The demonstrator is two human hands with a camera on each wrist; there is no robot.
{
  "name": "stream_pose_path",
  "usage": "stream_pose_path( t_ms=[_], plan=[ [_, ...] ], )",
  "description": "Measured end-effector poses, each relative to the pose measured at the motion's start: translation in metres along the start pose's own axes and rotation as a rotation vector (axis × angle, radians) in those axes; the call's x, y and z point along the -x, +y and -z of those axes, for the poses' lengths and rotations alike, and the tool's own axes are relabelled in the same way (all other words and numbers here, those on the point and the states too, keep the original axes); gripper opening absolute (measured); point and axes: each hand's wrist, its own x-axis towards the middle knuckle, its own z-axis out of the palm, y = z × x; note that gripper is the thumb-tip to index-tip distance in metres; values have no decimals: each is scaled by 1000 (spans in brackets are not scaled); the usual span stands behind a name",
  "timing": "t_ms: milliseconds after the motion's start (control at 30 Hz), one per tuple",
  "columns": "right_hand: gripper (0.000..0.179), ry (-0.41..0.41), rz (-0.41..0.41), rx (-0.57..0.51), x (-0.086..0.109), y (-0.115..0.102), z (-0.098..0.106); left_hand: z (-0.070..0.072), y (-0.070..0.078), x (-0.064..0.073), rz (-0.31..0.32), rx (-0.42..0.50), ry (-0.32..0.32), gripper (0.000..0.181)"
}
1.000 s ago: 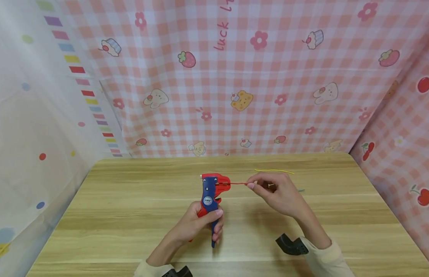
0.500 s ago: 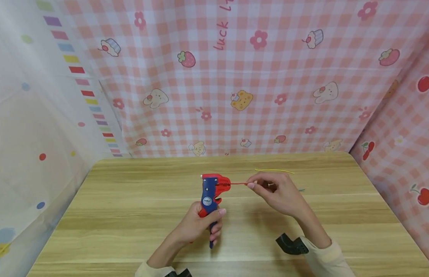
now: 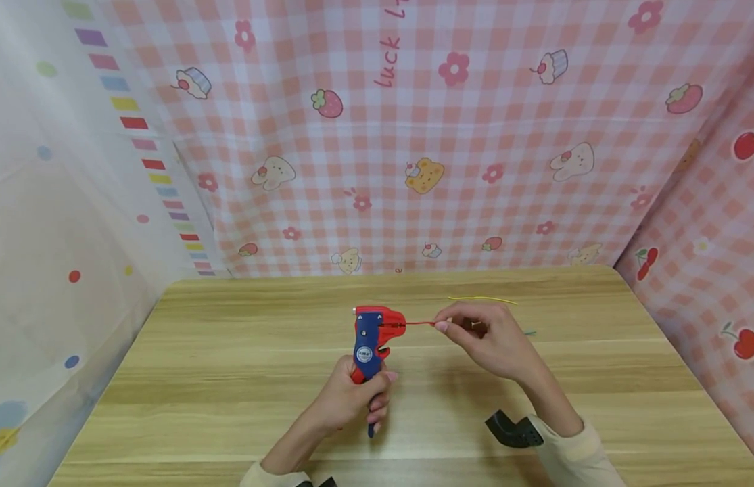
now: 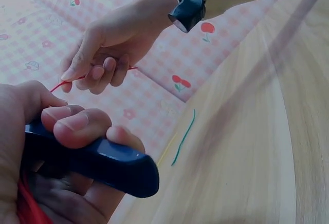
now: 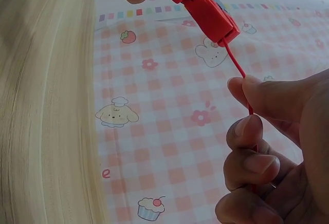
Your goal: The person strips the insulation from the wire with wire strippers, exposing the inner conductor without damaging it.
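Observation:
My left hand (image 3: pixel 355 399) grips the handles of a red and blue wire stripper (image 3: pixel 368 338), held upright with its nose pointing right. In the left wrist view the fingers curl round the blue handle (image 4: pixel 103 162). A red wire (image 3: pixel 419 322) runs straight from the stripper's nose to my right hand (image 3: pixel 489 338), which pinches it between thumb and forefinger. The right wrist view shows the red wire (image 5: pixel 234 59) entering the tip of the stripper's red head (image 5: pixel 211 18); its end inside is hidden. The wire's other end passes behind the curled fingers.
A yellow wire (image 3: pixel 483 299) lies on the wooden table (image 3: pixel 230 338) toward the back right. A green wire (image 4: pixel 184 137) lies near it, mostly hidden behind my right hand in the head view. A pink checked cloth (image 3: pixel 377 223) hangs behind the table.
The left hand's fingers and the stripper's handles have drawn closer together, and the metal parts in its nose have shifted slightly. The right hand and red wire stay in place.

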Motion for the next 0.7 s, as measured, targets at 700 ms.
stream_pose_path(
  t_ms=[700],
  plan=[
    [12,14,10,57,0,1,1,0,2,0,8,-8,6,23]
  ],
)
